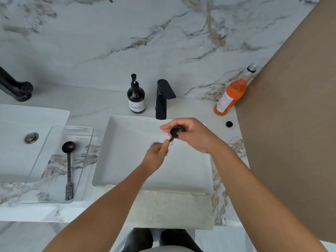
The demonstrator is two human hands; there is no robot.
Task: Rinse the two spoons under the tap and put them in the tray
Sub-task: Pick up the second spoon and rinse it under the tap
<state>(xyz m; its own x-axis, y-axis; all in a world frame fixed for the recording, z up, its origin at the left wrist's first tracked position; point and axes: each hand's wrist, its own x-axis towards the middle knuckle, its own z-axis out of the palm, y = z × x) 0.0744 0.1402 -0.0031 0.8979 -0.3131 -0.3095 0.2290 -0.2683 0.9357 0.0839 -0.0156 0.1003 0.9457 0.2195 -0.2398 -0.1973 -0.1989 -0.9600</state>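
Note:
A dark spoon [175, 132] is held over the white sink basin [127, 151], just in front of the black tap [162, 99]. My left hand [157, 153] pinches its handle from below. My right hand [190, 135] cups the bowl, thumb against it. Most of the handle is hidden by my fingers. A second dark spoon [69, 166] lies lengthwise in the clear tray [43, 160] on the counter to the left of the basin, bowl toward the wall. I cannot tell whether water runs from the tap.
A dark soap pump bottle [136, 99] stands left of the tap. An orange bottle [231, 93] and a small black cap [229, 124] sit at the right. A second basin [18, 142] with another black tap [14, 86] lies at far left. A pale towel [172, 208] hangs at the front edge.

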